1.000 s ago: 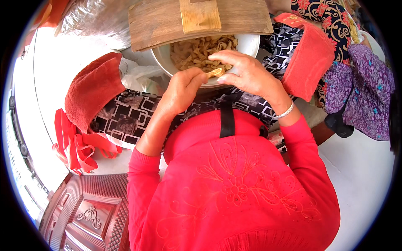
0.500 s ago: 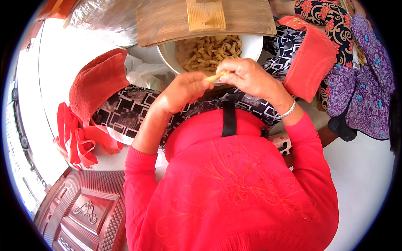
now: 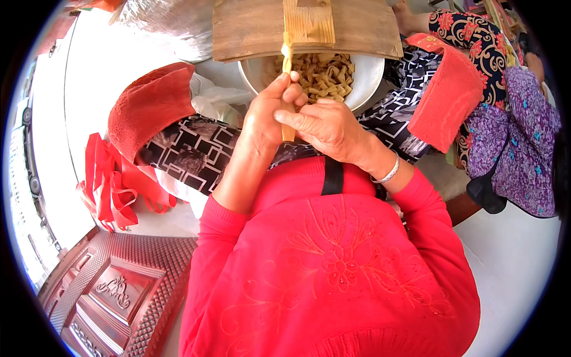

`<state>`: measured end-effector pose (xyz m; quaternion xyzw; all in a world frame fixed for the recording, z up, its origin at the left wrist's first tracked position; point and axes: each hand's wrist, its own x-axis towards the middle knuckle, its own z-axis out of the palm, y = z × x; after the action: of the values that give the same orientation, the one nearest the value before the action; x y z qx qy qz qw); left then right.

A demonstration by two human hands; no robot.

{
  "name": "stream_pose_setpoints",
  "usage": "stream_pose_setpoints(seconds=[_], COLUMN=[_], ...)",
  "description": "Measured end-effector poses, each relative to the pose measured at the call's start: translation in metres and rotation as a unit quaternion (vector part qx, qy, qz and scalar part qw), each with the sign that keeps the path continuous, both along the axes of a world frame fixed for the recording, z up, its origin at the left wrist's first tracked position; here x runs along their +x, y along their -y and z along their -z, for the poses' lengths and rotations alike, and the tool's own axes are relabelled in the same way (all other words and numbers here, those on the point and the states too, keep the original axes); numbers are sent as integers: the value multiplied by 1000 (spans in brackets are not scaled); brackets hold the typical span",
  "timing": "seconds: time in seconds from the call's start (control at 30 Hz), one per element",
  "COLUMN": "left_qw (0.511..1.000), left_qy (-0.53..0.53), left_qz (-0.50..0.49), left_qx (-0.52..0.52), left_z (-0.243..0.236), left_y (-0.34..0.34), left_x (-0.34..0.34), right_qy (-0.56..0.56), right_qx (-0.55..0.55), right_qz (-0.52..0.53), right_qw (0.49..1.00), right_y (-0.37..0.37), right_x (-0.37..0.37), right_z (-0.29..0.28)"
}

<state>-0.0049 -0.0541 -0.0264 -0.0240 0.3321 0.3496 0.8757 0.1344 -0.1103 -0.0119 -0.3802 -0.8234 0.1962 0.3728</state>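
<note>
My left hand (image 3: 269, 116) is closed on a pale yellow strip (image 3: 287, 62), which stands up past its fingertips with a knot-like bulge near the top. The strip's lower end comes out below the fingers. My right hand (image 3: 334, 132) meets it from the right, thumb and fingers closed around the lower part; its exact grip is partly hidden. Just beyond both hands, a white bowl (image 3: 375, 80) holds many short, folded tan-yellow pieces (image 3: 327, 72). A wooden board (image 3: 250, 30) covers the bowl's far side, and the strip's tip overlaps it from this view.
Red cloths (image 3: 151, 107) lie over both knees. Red straps (image 3: 110, 184) and a carved brown panel (image 3: 128, 291) are at the left. Clear plastic bags (image 3: 163, 30) stand at the far left. Another person's patterned clothing (image 3: 511, 131) is close on the right.
Earlier, both hands pinched a short piece held level between them over the bowl's near rim. Now the left hand holds a strip upright, and the right hand has come down and left beside it.
</note>
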Motion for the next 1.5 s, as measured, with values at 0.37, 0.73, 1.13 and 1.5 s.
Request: stream_pose_setpoints(seconds=[0.37, 0.73, 1.13, 1.5], left_qw=[994, 985, 963, 450], left_qy=[59, 166, -151, -607], left_qz=[90, 32, 131, 234], left_qx=[16, 28, 181, 612], left_z=[35, 34, 22, -18], left_y=[6, 7, 17, 5], left_x=[-4, -5, -7, -9], right_qy=[-28, -129, 14, -100], right_qx=[-81, -145, -80, -108], right_qz=[-64, -64, 76, 175], right_qw=[994, 979, 994, 974], right_y=[-2, -2, 3, -8], right_x=[3, -1, 10, 7], right_z=[10, -2, -11, 13])
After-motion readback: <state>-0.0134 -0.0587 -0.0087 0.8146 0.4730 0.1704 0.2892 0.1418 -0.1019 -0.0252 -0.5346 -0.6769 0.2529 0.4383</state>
